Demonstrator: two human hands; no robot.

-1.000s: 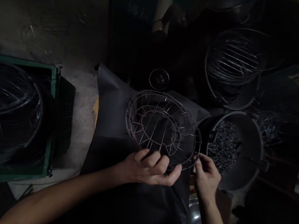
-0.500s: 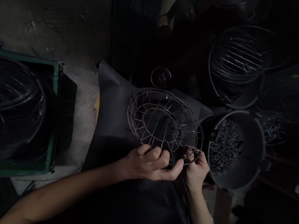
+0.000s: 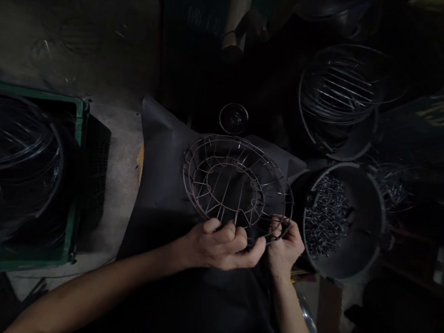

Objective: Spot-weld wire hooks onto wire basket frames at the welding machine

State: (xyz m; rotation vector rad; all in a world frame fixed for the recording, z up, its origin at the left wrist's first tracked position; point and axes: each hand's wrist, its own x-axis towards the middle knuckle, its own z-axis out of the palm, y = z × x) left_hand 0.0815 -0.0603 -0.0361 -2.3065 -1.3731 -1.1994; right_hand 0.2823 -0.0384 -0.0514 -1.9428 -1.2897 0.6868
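Note:
A round wire basket [image 3: 223, 189], with an outer double ring and a smaller inner ring joined by bent wires, rests over the dark sheet [image 3: 159, 168] on my lap. My left hand [image 3: 222, 244] is closed on its near rim, fingers curled over the wires. At the near right of the rim, my right hand [image 3: 285, 245] is closed on the basket, its fingertips among the wires. Whether those fingertips also pinch a small loose piece is too dark to tell.
To the right stands a bucket [image 3: 359, 254] full of small bent metal pieces. Behind it another bucket [image 3: 362, 148] holds wire rings and grids. A green crate [image 3: 77, 184] with coiled wire is at left. A small round metal object [image 3: 233, 118] lies beyond the basket.
The whole view has shifted slightly, so the basket and both hands appear a little further left. Both hands keep their hold on the rim.

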